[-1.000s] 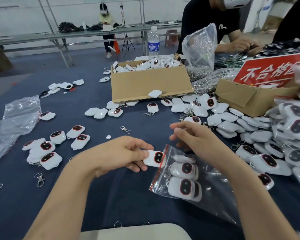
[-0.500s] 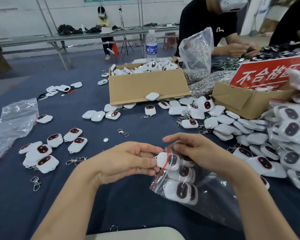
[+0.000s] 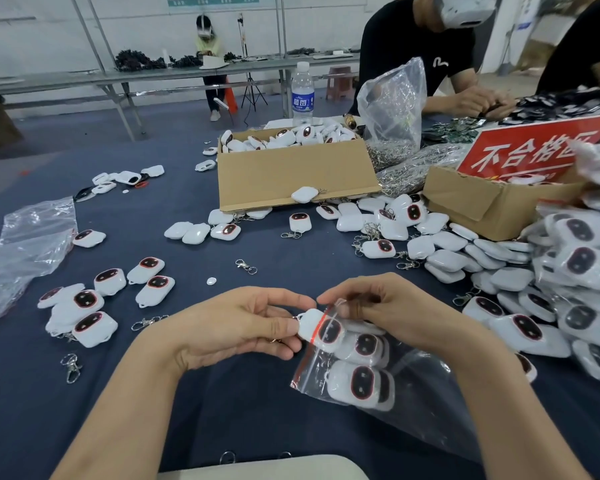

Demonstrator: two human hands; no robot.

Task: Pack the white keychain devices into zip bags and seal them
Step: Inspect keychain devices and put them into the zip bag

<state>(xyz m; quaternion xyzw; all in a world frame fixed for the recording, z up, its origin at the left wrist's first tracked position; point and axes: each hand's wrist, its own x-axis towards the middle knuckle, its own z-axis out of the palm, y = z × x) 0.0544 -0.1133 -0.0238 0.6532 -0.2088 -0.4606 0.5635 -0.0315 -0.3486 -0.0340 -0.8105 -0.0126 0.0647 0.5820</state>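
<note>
My left hand (image 3: 243, 323) pinches a white keychain device (image 3: 321, 329) with a dark red-ringed face, which sits halfway inside the mouth of a clear zip bag (image 3: 406, 386) with a red seal line. My right hand (image 3: 385, 306) pinches the bag's upper lip and holds the mouth open. Several white devices lie inside the bag. Loose devices (image 3: 87, 306) lie on the blue table at the left, and a big pile (image 3: 465, 251) lies to the right.
A cardboard box (image 3: 291, 174) full of devices stands at the back centre, a second box (image 3: 492, 206) with a red sign at the right. Filled bags (image 3: 582, 258) pile at the far right. Empty plastic (image 3: 25, 247) lies left. Loose clasps (image 3: 246, 265) scatter about. Two people work across the table.
My left hand brought the device from outside the bag to the right, into the bag's mouth. My right hand kept hold of the bag's lip.
</note>
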